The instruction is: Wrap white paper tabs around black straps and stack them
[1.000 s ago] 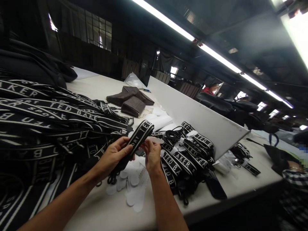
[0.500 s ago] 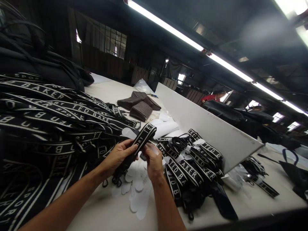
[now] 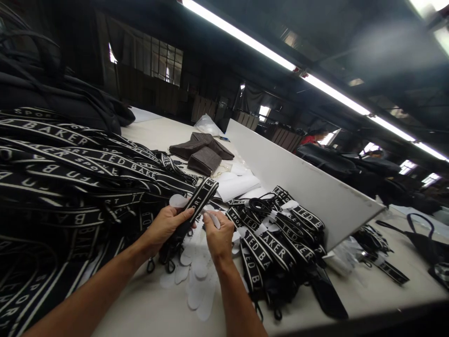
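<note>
My left hand (image 3: 164, 228) is closed around a folded black-and-white lettered strap (image 3: 202, 195), thumb on top, the looped end pointing up and away. A white round-ended paper strip (image 3: 178, 201) juts out at the strap's left side. On the other side, my right hand (image 3: 220, 236) pinches a white rounded paper end between thumb and fingers, close to the strap. Whether both ends belong to one strip is hidden behind the strap. Below my hands, several loose white paper strips (image 3: 200, 295) lie on the table (image 3: 140, 304). Dark hook-like ends (image 3: 170, 266) hang under the left hand.
Long lettered straps (image 3: 105, 161) are heaped on the left, with black bags (image 3: 63, 100) behind. Folded straps with white bands (image 3: 270, 245) lie to the right, before a white upright board (image 3: 280, 161). Dark grey pouches (image 3: 205, 159) sit farther back. A person in red (image 3: 309, 139) is beyond.
Both hands and the strap have shifted slightly left. The right hand has drawn a little off the strap's side, and the white paper end in its fingers now shows.
</note>
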### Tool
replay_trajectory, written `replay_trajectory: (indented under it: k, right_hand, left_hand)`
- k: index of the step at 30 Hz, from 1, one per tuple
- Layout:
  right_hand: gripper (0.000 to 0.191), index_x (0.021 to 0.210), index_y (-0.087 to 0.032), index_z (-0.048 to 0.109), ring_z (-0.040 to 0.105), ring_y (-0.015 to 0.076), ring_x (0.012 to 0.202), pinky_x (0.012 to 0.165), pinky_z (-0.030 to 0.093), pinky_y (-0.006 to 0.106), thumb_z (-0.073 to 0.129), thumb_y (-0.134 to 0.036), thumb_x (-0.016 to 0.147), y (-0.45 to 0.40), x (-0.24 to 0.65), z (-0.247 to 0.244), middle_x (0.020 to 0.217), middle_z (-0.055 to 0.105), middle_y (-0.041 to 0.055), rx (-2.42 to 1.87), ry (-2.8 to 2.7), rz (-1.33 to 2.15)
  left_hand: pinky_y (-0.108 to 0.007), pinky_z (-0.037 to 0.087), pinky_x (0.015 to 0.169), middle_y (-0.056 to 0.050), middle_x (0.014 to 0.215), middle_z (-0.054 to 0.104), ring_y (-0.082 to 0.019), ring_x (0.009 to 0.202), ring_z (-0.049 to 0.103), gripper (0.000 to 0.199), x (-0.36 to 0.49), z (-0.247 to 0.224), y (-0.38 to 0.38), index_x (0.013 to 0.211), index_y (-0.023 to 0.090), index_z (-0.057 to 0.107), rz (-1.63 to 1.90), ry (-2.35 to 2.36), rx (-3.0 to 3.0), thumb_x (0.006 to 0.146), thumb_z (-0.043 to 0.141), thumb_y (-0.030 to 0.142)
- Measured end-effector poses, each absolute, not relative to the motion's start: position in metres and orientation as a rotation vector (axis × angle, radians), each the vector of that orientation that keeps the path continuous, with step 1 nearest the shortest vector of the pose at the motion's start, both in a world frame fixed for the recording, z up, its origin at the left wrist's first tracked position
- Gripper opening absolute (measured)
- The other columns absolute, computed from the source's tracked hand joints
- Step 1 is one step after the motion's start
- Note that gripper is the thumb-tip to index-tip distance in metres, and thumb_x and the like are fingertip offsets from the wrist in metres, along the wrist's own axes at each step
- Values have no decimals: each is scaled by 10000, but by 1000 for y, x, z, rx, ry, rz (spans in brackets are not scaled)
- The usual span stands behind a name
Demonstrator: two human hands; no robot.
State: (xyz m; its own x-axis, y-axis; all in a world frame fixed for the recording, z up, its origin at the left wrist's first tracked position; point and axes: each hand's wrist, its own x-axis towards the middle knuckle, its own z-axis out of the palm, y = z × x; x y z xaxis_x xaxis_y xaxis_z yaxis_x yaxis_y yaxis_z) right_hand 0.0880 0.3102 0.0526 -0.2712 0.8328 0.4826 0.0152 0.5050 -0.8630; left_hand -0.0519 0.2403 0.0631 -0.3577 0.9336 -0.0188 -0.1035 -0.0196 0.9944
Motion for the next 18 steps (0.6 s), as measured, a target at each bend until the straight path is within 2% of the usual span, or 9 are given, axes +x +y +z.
replay_trajectory:
  k: [5,8,11,13,15,18]
  right_hand:
    - [203,1013,-200,696,658,175,746,694,544,278,637,-270,832,304,85,53,977,714,49,-690,-1638,922]
    - [212,1008,-196,682,642,163,713,693,543,268,662,-208,798,304,85,53,886,694,29,-592,-1752,1008]
    - [245,1054,-191,677,650,167,770,749,543,270,658,-169,810,307,86,51,872,687,27,-492,-1838,1104]
    - [157,998,-207,713,643,167,800,777,525,273,634,-180,865,310,87,50,870,684,28,-472,-1914,1010]
    - [128,920,-218,744,628,169,816,793,508,277,618,-200,905,312,89,49,876,671,35,-477,-1975,843]
    - [120,910,-218,759,625,156,821,818,516,279,640,-212,906,310,89,51,1097,645,53,-482,-1987,716]
  left_hand:
    - [-261,483,596,-77,730,697,-200,644,626,408,-53,60,244,873,118,709,1553,1435,1065,753,744,507]
    - [-297,520,798,-62,885,713,-255,896,662,337,-53,60,246,942,169,713,1654,1431,1207,734,771,428]
    - [-330,454,994,-68,1048,700,-283,1096,614,342,-56,59,249,998,188,708,1684,1469,1310,720,782,372]
    - [-370,427,1033,-76,1074,694,-305,1116,600,403,-60,57,250,1060,183,691,1635,1538,1346,712,780,365]
    - [-394,425,1034,-78,1046,702,-326,1095,598,393,-65,55,250,1035,191,700,1554,1582,1389,701,778,383]
    - [-373,453,997,-55,937,724,-330,1033,608,291,-73,53,246,881,231,743,1453,1554,1465,682,782,440]
